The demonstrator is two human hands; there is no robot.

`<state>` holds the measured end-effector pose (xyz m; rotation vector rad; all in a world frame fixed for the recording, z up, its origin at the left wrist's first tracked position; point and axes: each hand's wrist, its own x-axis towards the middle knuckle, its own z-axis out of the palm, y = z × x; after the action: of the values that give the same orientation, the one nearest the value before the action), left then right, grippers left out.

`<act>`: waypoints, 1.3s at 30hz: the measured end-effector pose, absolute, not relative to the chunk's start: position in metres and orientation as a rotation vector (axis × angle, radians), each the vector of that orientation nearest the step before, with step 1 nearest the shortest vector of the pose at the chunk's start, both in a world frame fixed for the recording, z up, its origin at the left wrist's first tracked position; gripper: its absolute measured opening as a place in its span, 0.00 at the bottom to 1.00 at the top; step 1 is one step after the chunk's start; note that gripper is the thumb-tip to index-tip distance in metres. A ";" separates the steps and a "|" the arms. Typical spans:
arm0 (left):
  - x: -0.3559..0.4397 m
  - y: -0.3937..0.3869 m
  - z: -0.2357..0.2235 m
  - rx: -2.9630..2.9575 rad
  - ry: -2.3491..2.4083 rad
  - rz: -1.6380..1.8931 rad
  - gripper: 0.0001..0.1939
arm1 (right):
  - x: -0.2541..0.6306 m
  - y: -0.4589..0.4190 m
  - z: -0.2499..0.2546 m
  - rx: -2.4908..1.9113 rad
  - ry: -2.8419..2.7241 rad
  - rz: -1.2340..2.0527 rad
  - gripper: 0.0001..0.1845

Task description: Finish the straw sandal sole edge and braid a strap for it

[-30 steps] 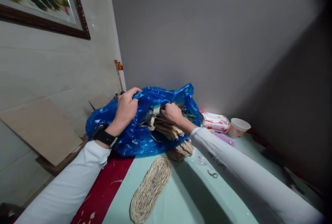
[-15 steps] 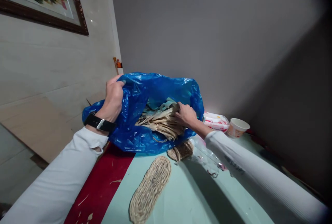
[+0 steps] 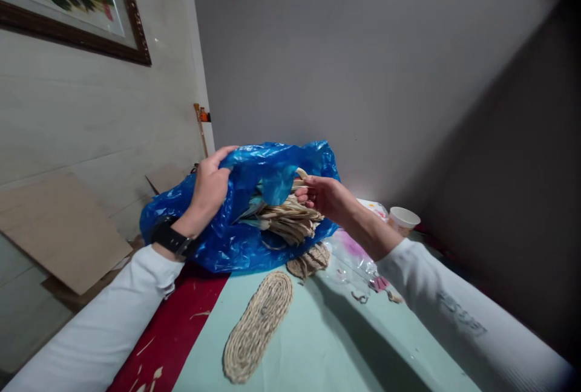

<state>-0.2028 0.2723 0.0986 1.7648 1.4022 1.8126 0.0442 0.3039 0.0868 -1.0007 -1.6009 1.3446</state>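
A blue plastic bag [image 3: 218,247] lies open on the table, with a bundle of dry, pale straw-like strips [image 3: 290,222] inside it. My left hand [image 3: 212,183] grips the bag's upper left rim, its fingers partly hidden behind the plastic. At the mouth of the bag, my right hand [image 3: 323,193] is closed on a pale dry strip [image 3: 301,173] above the bundle. A braided sole-shaped piece [image 3: 258,326] lies flat in front of the bag. Behind it, a smaller braided piece [image 3: 309,261] touches the bag's front edge.
Clear plastic wrapping [image 3: 347,259] and a paper cup [image 3: 403,219] are to the right. A grey panel [image 3: 363,77] rises behind the pale green tabletop [image 3: 313,343], which has a red strip [image 3: 181,319] along its left. Cardboard [image 3: 63,228] leans at the left.
My right hand has lifted from the bundle with a strip in its fingers. The bag's rim has sagged inward, and my left hand has shifted slightly right and down.
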 end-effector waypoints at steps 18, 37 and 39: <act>-0.138 0.261 -0.013 2.900 1.456 0.160 0.20 | 0.177 0.158 0.086 -0.921 -1.043 1.289 0.10; -0.129 0.250 0.022 2.963 1.687 -0.214 0.19 | 0.194 0.036 0.036 -0.948 -1.255 1.622 0.18; -0.126 0.235 0.034 2.983 1.738 -0.166 0.18 | 0.198 0.032 0.034 -0.968 -1.266 1.625 0.18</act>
<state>-0.1264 0.2348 0.0343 2.9831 1.7376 -0.1661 0.1981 0.0320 0.0341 -0.9675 -1.2659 1.6246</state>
